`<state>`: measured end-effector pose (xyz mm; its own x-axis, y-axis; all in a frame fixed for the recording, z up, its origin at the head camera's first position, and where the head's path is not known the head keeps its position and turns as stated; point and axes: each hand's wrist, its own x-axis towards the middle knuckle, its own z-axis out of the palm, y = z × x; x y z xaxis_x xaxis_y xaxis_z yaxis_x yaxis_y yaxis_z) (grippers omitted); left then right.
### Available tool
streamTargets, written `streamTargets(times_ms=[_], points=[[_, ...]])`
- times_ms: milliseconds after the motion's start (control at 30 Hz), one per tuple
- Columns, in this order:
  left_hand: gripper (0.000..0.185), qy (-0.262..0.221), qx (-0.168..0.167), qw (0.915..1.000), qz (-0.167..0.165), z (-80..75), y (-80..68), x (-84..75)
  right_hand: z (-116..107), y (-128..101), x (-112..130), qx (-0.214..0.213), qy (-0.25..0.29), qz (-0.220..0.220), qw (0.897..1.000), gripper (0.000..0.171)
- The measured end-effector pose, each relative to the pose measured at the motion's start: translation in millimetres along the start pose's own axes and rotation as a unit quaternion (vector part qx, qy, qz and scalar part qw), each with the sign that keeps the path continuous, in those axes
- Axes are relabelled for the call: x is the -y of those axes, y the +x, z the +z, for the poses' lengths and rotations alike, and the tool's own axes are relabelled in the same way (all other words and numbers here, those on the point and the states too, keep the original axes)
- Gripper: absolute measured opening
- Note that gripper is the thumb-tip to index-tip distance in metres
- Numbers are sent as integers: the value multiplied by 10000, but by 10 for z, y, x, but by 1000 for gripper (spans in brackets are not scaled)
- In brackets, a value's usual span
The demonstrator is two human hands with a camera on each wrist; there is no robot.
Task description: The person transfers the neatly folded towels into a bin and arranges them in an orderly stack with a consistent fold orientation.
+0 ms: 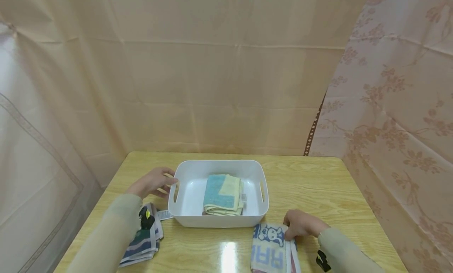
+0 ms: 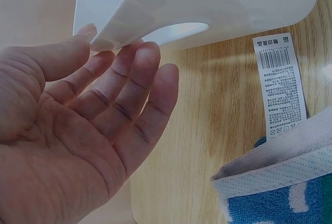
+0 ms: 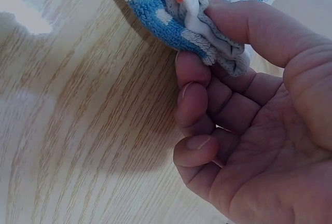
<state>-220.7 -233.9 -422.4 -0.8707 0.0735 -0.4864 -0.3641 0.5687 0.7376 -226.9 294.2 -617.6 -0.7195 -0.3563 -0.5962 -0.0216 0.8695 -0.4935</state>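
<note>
A white plastic bin [image 1: 184, 218] stands mid-table with a folded teal and yellow towel [image 1: 223, 194] inside it. My left hand [image 1: 153, 181] reaches the bin's left handle, fingers straight; in the left wrist view the fingers [image 2: 129, 86] touch the underside of the bin rim [image 2: 124, 27]. My right hand [image 1: 301, 224] pinches the corner of a folded blue and white printed towel [image 1: 270, 247] lying in front of the bin; the right wrist view shows thumb and forefinger closed on the towel edge [image 3: 218, 53].
A striped blue towel [image 1: 143, 243] with a white care label [image 2: 280, 84] lies under my left forearm. The wooden table [image 1: 318, 182] is walled by beige curtains [image 1: 212, 88] on all sides.
</note>
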Motion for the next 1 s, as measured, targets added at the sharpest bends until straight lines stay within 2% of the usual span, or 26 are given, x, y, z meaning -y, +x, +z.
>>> streamTargets(times_ms=[167,267,333,467,567,700,833,1000], points=[[46,32,0,10000,1,-10,9,1,11,31,-45,-20,-84,41,10000,34],[46,43,4,10000,12,-7,10,-2,-3,-25,-23,-61,-75,11,10000,32],[45,47,-5,10000,6,-2,11,1,-31,-122,48,-78,-81,-59,9999,30],[43,35,-17,10000,38,8,17,17,-115,-465,318,-281,-119,-552,9980,20],[41,25,-27,10000,75,8,22,27,-198,-742,530,-417,104,-736,9964,16],[41,25,-32,10000,81,7,32,35,-276,-974,668,-464,689,-498,9953,15],[41,31,-32,10000,59,8,38,38,-299,-1051,652,-413,1113,-444,9919,13],[42,68,-22,9999,91,15,21,26,-349,-1080,567,-211,1789,-538,9822,11]])
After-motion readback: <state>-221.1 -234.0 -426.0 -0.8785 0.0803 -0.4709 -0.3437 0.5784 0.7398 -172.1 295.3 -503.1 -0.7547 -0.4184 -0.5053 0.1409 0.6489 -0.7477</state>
